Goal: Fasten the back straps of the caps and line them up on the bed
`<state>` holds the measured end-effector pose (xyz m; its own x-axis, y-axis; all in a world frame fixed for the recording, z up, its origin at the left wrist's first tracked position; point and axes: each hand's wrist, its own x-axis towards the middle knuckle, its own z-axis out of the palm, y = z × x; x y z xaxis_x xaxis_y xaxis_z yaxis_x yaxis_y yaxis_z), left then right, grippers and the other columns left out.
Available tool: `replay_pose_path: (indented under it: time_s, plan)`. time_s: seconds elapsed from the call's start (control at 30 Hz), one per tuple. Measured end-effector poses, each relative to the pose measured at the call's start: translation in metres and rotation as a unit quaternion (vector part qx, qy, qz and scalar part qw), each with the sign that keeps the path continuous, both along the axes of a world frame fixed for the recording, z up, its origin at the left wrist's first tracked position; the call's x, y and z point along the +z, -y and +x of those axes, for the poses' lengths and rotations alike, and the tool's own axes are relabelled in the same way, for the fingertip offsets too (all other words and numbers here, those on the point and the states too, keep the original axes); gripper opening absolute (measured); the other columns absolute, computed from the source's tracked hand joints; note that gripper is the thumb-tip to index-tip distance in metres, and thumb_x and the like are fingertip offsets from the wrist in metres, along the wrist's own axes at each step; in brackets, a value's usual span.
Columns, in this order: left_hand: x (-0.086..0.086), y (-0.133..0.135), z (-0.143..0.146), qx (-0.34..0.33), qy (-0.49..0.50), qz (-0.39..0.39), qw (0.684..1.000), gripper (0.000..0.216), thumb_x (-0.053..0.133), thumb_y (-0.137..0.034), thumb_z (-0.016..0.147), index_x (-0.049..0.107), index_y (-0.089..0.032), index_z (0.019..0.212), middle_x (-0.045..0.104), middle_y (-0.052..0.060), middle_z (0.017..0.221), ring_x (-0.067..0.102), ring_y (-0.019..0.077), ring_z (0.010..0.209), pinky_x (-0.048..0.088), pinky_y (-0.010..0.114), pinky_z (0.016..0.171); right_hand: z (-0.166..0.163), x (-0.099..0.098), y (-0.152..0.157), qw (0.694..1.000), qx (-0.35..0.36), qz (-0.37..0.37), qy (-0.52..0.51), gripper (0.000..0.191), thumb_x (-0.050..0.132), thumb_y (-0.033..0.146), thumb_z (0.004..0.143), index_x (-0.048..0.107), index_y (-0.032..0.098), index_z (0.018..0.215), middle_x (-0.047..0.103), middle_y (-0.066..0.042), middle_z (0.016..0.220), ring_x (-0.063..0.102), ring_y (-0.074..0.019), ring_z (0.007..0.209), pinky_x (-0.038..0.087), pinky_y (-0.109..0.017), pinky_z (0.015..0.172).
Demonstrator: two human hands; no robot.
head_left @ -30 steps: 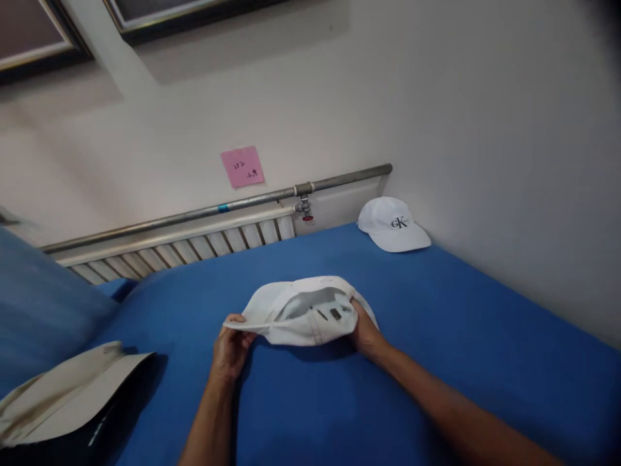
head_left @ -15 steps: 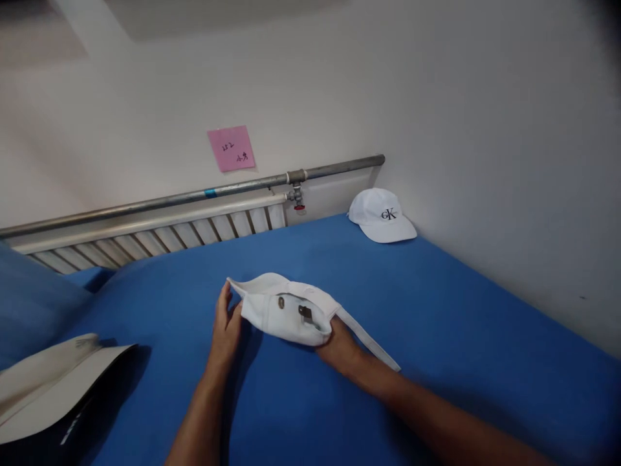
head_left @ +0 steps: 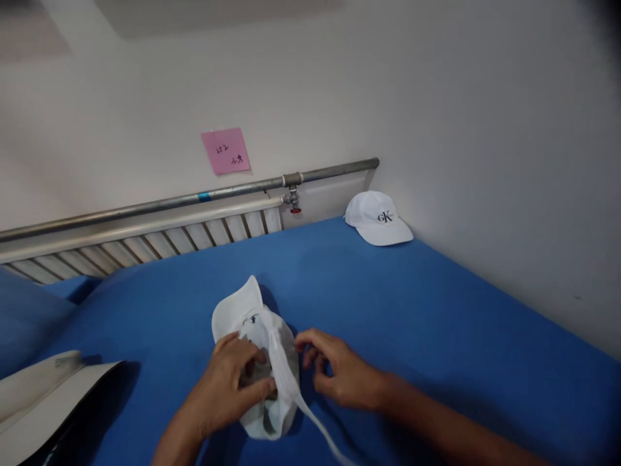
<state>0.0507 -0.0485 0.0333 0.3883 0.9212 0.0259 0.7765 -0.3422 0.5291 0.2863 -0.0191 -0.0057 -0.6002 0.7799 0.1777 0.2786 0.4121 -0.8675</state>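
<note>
— Hands first: where do we have them in the head view?

— Our left hand [head_left: 233, 382] lies on top of the crumpled white cap [head_left: 257, 362], fingers curled down into its crown and thumb pressed at the lower side, so we grip the fabric. Our right hand [head_left: 339, 375] sits just beside the cap at its three o'clock, fingers half curled, fingertips close to the cap's edge; whether they pinch the cloth we cannot tell.

— And the cap itself?

— It lies on the blue sheet [head_left: 436, 323], low in the middle of the view, brim pointing toward eleven o'clock. A white strap [head_left: 315, 424] runs from it toward five o'clock, passing under our right wrist.

— What else do we see around it?

— At one o'clock from the cap, well apart in the far corner against the wall, a second white cap [head_left: 378, 220] with a dark logo rests upright. At eight o'clock, near the frame's edge, lies a beige hat [head_left: 43, 388]. Behind the bed runs a metal pipe [head_left: 194, 197] above a white radiator [head_left: 145, 239], and a pink note [head_left: 226, 150] sticks to the wall at twelve o'clock.
</note>
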Motion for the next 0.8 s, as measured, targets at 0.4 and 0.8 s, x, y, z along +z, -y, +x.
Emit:
replay_pose_path:
  time_s: [0.4,0.8]
  plan:
    - [-0.006,0.005,-0.008,-0.029,0.034,-0.086,0.995,0.013,0.062,-0.012,0.074,0.065,-0.025,0.073,0.063,-0.002,0.076,0.059,0.0195,0.084,0.022,0.043,0.106,-0.012,0.016,0.028,0.879,0.177,0.442,0.032,0.010,0.054,0.028,0.087,0.061,0.022,0.091,0.062,-0.005,0.120,0.046,-0.0238,0.120,0.027,-0.046,0.105]
    - [0.003,0.010,-0.018,0.049,0.430,-0.187,0.882,0.018,0.071,-0.034,0.074,0.065,-0.018,0.080,0.059,0.001,0.071,0.050,0.0129,0.061,0.039,0.022,0.056,-0.005,0.045,0.043,0.920,0.133,-0.328,-0.169,0.016,0.071,0.022,0.070,0.057,0.017,0.077,0.060,0.002,0.070,0.054,-0.0086,0.061,0.042,-0.021,0.059]
